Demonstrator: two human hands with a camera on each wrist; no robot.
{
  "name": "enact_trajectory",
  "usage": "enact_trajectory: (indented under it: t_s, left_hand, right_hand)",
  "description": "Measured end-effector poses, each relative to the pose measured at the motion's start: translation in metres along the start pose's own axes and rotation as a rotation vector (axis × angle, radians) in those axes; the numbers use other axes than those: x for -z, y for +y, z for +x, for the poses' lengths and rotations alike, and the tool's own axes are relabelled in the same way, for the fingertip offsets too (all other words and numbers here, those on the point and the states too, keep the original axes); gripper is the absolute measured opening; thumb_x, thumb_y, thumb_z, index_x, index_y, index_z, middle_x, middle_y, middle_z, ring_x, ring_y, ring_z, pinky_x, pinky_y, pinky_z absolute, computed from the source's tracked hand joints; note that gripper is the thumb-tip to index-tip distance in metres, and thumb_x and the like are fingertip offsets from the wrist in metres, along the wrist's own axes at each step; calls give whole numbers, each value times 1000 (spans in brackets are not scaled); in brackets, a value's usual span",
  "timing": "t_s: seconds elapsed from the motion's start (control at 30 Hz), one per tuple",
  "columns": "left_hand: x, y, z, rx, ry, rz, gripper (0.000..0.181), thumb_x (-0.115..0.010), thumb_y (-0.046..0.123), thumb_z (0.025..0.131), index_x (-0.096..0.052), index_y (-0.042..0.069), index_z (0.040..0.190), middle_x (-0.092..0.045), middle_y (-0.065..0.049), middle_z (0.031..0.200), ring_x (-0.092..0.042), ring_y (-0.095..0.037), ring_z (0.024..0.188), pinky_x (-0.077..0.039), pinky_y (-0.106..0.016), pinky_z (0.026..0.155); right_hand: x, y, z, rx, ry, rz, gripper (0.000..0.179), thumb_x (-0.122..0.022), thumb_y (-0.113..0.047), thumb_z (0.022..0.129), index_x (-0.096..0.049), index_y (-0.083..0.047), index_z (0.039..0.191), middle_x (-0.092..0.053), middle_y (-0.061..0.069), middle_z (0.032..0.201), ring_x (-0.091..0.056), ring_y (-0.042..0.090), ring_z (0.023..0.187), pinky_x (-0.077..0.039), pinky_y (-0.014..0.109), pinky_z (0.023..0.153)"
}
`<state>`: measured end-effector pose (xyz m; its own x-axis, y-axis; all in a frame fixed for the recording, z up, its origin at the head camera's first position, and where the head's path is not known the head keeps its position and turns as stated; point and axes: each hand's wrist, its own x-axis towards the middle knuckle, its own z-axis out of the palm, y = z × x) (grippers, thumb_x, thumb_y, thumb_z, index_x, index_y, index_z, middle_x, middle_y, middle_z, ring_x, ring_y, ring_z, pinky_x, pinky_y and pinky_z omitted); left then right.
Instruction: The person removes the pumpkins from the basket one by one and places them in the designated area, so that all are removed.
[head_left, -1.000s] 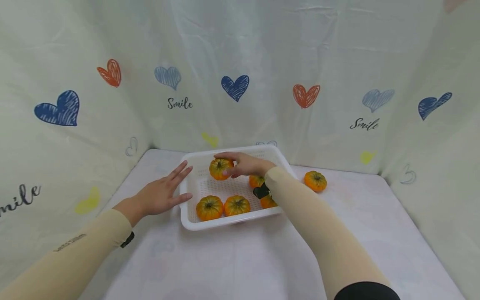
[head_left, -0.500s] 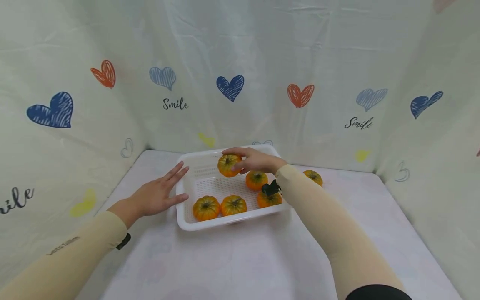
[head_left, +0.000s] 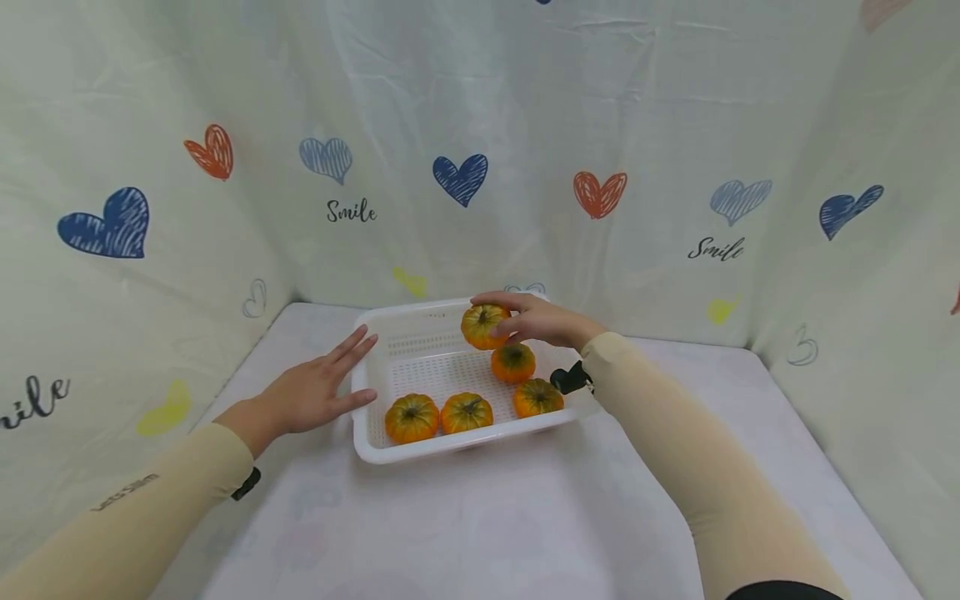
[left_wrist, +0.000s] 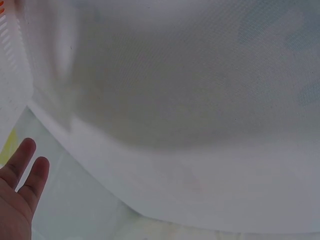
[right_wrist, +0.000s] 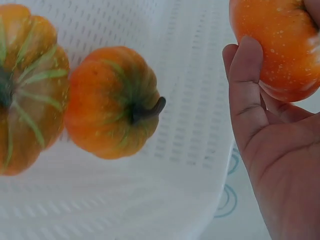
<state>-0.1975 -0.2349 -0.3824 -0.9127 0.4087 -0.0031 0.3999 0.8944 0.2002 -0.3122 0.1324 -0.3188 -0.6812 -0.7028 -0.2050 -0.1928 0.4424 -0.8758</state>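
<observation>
Since half a second earlier, the right hand point(head_left: 536, 319) had carried its pumpkin point(head_left: 480, 325) to the right along the back of the basket, while the left hand point(head_left: 311, 396) had stayed where it was. Behind everything hung a pale cloth backdrop point(head_left: 525, 100) printed with hearts, and below it spread the white-covered table point(head_left: 480, 533). On that stood the white perforated basket point(head_left: 408, 451), set slightly askew. A cream left sleeve point(head_left: 165, 492) and a matching right sleeve point(head_left: 667, 425) reached in from the near side. The hands were well apart: the left had straight, spread fingers beside the basket's left edge and held nothing, though whether it touched the rim I could not tell; the right pinched its pumpkin between thumb and fingers, over the basket's rear side and clear of the others. Four more pumpkins sat in the basket: a front-left one point(head_left: 412, 418), its close neighbour point(head_left: 467, 412), a right-hand one point(head_left: 538, 397) and a rear one point(head_left: 513, 363). The held pumpkin looked stiff, glossy and probably light, perhaps artificial, so its smooth skin might slip under a loose pinch; the ribbed flanks at the widest part seemed the best hold. Smallest was the thin curved stem point(right_wrist: 150, 111) on a basket pumpkin, which looked too slight to lift by.
</observation>
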Motion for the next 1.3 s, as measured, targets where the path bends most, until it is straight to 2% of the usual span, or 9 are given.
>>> enact_trajectory:
  t_s: [0.23, 0.43, 0.63, 0.83, 0.97, 1.1, 1.3]
  left_hand:
    - [-3, -1, 0, 6, 1, 0, 88, -42, 68, 96, -8, 21, 162, 3, -5, 167, -43, -45, 134, -40, -62, 102]
    - [-4, 0, -1, 9, 0, -1, 88, -41, 69, 96, -7, 21, 162, 3, -5, 167, -43, -46, 134, -41, -62, 101]
    - [-3, 1, 0, 1, 2, 4, 88, -43, 67, 97, -7, 21, 162, 3, -6, 167, -43, -45, 134, -42, -61, 100]
    - [0, 0, 1, -7, 11, -8, 87, -44, 65, 97, -7, 21, 162, 4, -4, 167, -44, -46, 133, -41, -62, 101]
    - [1, -1, 2, -5, 9, -2, 87, -44, 66, 97, -7, 21, 162, 4, -4, 167, -43, -46, 134, -40, -63, 101]
    - [2, 0, 2, -10, 12, 1, 88, -43, 66, 97, -9, 19, 162, 3, -5, 167, -43, -45, 134, -40, -62, 102]
    - [2, 1, 0, -5, 0, -6, 87, -46, 64, 97, -9, 19, 162, 2, -6, 167, -43, -46, 133, -41, -62, 101]
  right_hand:
    - [6, 7, -10, -7, 25, 13, 61, -63, -16, 95, -42, -23, 152, -43, 3, 145, -49, 26, 126, -46, 48, 102]
    - [12, 9, -23, 7, 43, -43, 64, -66, -24, 94, -42, -27, 153, -43, 3, 146, -49, 26, 125, -45, 48, 102]
    - [24, 13, -38, 37, 92, -23, 63, -65, -17, 94, -42, -23, 153, -43, 4, 146, -51, 29, 124, -49, 46, 98]
    - [42, 18, -58, 12, 167, 0, 60, -67, -19, 94, -46, -29, 149, -48, 4, 142, -55, 29, 121, -49, 48, 99]
    - [53, 23, -73, 7, 202, -6, 62, -67, -21, 95, -43, -28, 151, -46, 5, 145, -56, 30, 120, -48, 47, 99]
    - [62, 30, -89, -2, 260, 50, 63, -68, -18, 95, -42, -26, 152, -43, 6, 147, -55, 31, 122, -48, 46, 99]
    - [68, 48, -107, -13, 313, 100, 70, -70, -20, 95, -35, -18, 156, -32, 7, 156, -54, 34, 124, -49, 44, 98]
